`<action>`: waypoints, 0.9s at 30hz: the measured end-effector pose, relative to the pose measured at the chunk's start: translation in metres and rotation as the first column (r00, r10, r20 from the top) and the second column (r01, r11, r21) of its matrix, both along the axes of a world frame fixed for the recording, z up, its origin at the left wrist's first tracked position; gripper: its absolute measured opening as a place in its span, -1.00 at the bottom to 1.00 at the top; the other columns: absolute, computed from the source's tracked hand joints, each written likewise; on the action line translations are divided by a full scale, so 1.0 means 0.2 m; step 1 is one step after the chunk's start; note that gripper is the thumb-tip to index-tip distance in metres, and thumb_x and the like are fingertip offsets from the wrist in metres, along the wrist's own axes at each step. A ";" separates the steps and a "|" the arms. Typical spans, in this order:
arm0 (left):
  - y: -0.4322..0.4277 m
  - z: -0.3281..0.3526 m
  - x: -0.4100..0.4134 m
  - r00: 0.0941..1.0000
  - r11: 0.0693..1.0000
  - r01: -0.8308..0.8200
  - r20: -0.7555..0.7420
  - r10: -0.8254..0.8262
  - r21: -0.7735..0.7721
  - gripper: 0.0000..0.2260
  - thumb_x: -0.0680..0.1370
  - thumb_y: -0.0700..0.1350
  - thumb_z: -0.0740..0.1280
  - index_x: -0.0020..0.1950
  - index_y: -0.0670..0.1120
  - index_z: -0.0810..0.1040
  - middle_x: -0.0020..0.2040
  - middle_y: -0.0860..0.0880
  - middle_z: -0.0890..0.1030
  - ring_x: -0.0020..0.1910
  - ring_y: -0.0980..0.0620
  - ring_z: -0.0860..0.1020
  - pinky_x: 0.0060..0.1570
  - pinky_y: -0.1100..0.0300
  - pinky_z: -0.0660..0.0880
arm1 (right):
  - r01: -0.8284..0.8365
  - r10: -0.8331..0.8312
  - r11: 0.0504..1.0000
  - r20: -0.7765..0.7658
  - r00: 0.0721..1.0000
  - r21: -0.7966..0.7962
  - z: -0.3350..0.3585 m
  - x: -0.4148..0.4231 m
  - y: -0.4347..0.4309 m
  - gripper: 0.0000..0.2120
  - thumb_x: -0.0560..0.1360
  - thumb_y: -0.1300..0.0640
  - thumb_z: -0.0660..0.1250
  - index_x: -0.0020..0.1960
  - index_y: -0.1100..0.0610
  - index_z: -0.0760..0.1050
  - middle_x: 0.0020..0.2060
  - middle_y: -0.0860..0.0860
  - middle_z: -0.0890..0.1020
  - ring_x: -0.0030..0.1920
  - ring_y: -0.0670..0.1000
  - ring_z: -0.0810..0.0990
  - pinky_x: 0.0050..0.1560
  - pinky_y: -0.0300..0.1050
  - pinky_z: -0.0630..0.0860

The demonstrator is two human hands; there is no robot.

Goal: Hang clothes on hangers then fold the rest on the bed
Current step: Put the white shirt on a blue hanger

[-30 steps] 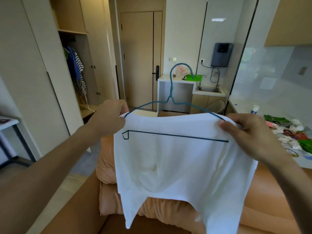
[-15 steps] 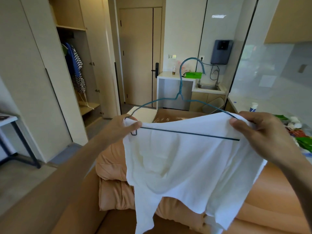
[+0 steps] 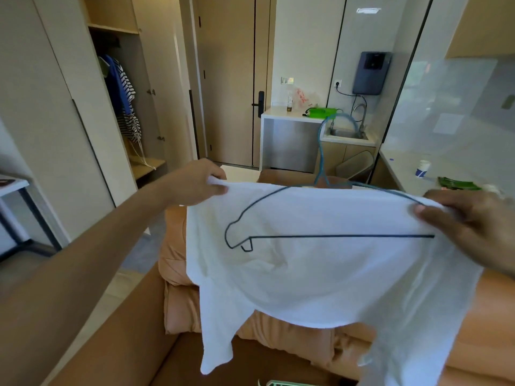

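Both arms reach forward from the lower corners of the frame, raised to mid-height. The left forearm runs diagonally from lower left up toward centre; the left hand (image 3: 199, 181) is bent down at the wrist, back of the hand toward the viewer, its grip pinched narrow on the upper left edge of a white garment (image 3: 320, 263). The right hand (image 3: 471, 224) comes in from the right edge, palm side partly turned in, thumb tip pressed on the front of the cloth at its upper right corner, the other fingers behind it; its grip is closed on the garment where the hanger's right shoulder lies, though whether it also pinches the wire I cannot tell.

The garment hangs spread between the two hands across the centre of the frame, lower edge loose and uneven. A blue-green wire hanger (image 3: 328, 235) sits inside it: the outline of its left shoulder, a small notch and the straight bottom bar show dark through the thin cloth. The hook rises out of the top edge, centre right.

Below the garment, an orange-tan bed (image 3: 125, 338) with a bunched quilt. In the upper left of the frame, an open wardrobe (image 3: 117, 37) holds hung clothes (image 3: 122, 98), blue and striped. At far right a pale bench (image 3: 401, 168) carries a cup and green packets.
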State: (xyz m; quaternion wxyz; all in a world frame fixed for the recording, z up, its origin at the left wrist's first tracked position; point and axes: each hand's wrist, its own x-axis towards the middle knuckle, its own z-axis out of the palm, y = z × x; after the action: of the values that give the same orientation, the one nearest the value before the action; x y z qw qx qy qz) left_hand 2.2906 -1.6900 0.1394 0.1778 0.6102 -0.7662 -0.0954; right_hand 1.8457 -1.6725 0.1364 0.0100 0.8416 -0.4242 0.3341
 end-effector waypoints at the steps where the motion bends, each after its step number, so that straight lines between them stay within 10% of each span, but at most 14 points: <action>1: -0.01 0.02 -0.02 0.999 0.999 -0.036 -0.019 0.036 -0.032 -0.79 0.61 -0.09 0.34 -0.13 -0.18 0.64 -0.24 -0.15 0.60 -0.29 0.00 0.54 -0.28 0.15 0.38 | 0.025 -0.027 0.999 -0.051 0.998 -0.041 -0.02 0.00 0.00 -0.62 0.59 -0.20 0.15 -0.24 0.01 0.48 -0.40 -0.05 0.50 -0.39 -0.07 0.51 -0.36 -0.11 0.42; 6: 0.01 0.13 -0.15 0.963 0.980 -0.163 -0.233 0.133 -0.116 -0.66 0.64 -0.07 0.24 -0.09 -0.34 0.58 -0.16 -0.35 0.55 -0.23 -0.24 0.53 -0.23 0.08 0.37 | 0.225 -0.262 0.953 -0.180 0.948 -0.202 -0.10 0.12 0.03 -0.76 0.55 -0.09 0.19 -0.25 -0.03 0.40 -0.47 -0.04 0.40 -0.39 0.22 0.53 -0.46 -0.05 0.35; 10: 0.07 0.18 -0.23 0.864 0.980 -0.192 -0.482 0.142 -0.055 -0.74 0.57 0.01 0.28 -0.10 -0.20 0.52 -0.14 -0.16 0.45 -0.16 -0.08 0.46 -0.11 0.09 0.32 | 0.172 -0.172 0.982 0.012 0.985 -0.073 -0.21 0.19 0.01 -0.67 0.58 -0.08 0.19 -0.31 0.03 0.32 -0.51 -0.03 0.35 -0.44 0.10 0.45 -0.44 -0.02 0.33; 15: 0.19 0.18 -0.27 0.933 0.993 0.091 -0.356 -0.057 0.079 -0.80 0.61 0.04 0.33 -0.04 -0.06 0.63 -0.16 -0.03 0.66 -0.16 0.03 0.64 -0.16 0.17 0.57 | 0.043 -0.065 0.996 0.305 0.950 0.078 -0.22 0.18 -0.02 -0.64 0.63 -0.05 0.27 -0.26 0.13 0.45 -0.43 0.07 0.47 -0.37 0.05 0.48 -0.30 0.03 0.39; 19: 0.12 0.10 -0.27 0.996 0.864 0.046 -0.038 -0.075 -0.502 -0.75 0.58 0.18 0.30 0.06 0.03 0.56 -0.04 0.16 0.57 -0.02 0.18 0.52 -0.05 0.27 0.45 | -0.005 -0.022 0.996 0.321 0.947 0.085 -0.17 0.19 -0.02 -0.66 0.64 -0.02 0.30 -0.24 0.15 0.51 -0.40 0.06 0.50 -0.35 0.07 0.49 -0.28 0.04 0.40; 27: 0.02 -0.04 -0.34 0.984 0.839 0.145 -0.011 -0.177 -0.525 -0.63 0.68 0.13 0.09 -0.18 -0.07 0.43 -0.35 0.03 0.41 -0.33 0.01 0.44 -0.31 -0.08 0.43 | -0.026 -0.014 0.990 0.281 0.959 0.139 -0.06 0.23 -0.04 -0.73 0.56 -0.01 0.38 -0.29 0.04 0.49 -0.37 -0.08 0.53 -0.36 -0.12 0.47 -0.38 -0.28 0.30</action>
State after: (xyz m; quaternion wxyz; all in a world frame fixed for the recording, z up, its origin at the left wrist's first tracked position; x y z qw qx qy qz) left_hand 2.2227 -1.6852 0.1313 0.3507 0.4693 -0.8061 0.0833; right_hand 1.8910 -1.6812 0.1248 -0.1111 0.7854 -0.4412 0.4197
